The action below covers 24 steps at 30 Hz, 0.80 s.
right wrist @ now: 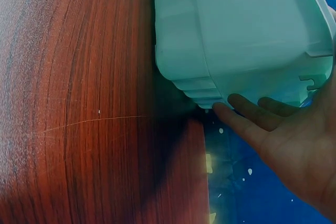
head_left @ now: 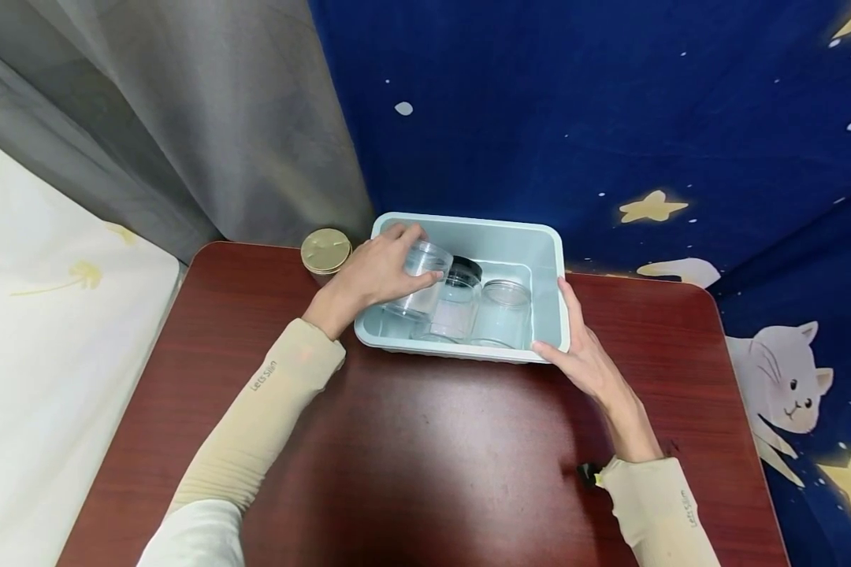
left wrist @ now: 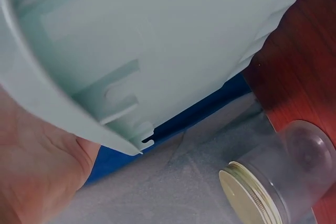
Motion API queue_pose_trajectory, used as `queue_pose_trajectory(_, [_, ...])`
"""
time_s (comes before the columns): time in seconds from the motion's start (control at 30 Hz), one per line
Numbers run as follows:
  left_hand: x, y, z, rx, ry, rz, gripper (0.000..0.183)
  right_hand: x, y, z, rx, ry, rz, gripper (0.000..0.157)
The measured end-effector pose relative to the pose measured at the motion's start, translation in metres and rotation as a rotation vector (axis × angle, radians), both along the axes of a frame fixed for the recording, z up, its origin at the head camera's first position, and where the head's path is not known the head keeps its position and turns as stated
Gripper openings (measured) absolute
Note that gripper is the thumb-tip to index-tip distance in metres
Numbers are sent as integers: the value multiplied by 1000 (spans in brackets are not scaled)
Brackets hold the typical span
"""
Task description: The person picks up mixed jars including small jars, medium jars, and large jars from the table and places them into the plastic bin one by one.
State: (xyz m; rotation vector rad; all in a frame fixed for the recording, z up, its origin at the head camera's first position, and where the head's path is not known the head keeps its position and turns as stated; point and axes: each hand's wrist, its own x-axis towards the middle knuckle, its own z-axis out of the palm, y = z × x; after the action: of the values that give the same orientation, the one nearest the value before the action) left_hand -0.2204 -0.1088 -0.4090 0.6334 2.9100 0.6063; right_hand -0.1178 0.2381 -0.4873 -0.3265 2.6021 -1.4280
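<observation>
Near a gold-lidded jar (head_left: 326, 250), my left hand (head_left: 379, 272) is gripping a tilted clear jar (head_left: 423, 301) in the bin (head_left: 539, 240); a black-lidded jar (head_left: 457, 311) and a silver-lidded jar (head_left: 500, 316) are resting alongside; my right hand (head_left: 587, 354), spread, is touching the bin.

The table (head_left: 425, 441) has a red-brown top with dark wood grain and rounded far corners, and it shows a bright, soft reflection in the middle and, in the right wrist view, one thin pale line across the grain. Near its far edge stands a pale blue-green bin (head_left: 496, 236), with the long side along this edge. Just beside the bin, to the left, a clear jar with gold lid (head_left: 326, 250) stands upright on the same surface.
</observation>
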Motion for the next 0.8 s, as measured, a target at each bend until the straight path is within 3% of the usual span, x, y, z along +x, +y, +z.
queue_pose_trajectory(0.2, [1, 2, -2, -47, 16, -1, 64, -1, 0, 0, -5, 4, 3, 102])
queue_pose_trajectory(0.5, [3, 4, -10, -120, 76, -54, 64, 0, 0, 0, -18, 6, 8, 103])
queue_pose_trajectory(0.8, [3, -2, -17, -101, 215, -114, 62, 0, 1, 0, -23, -9, 1, 103])
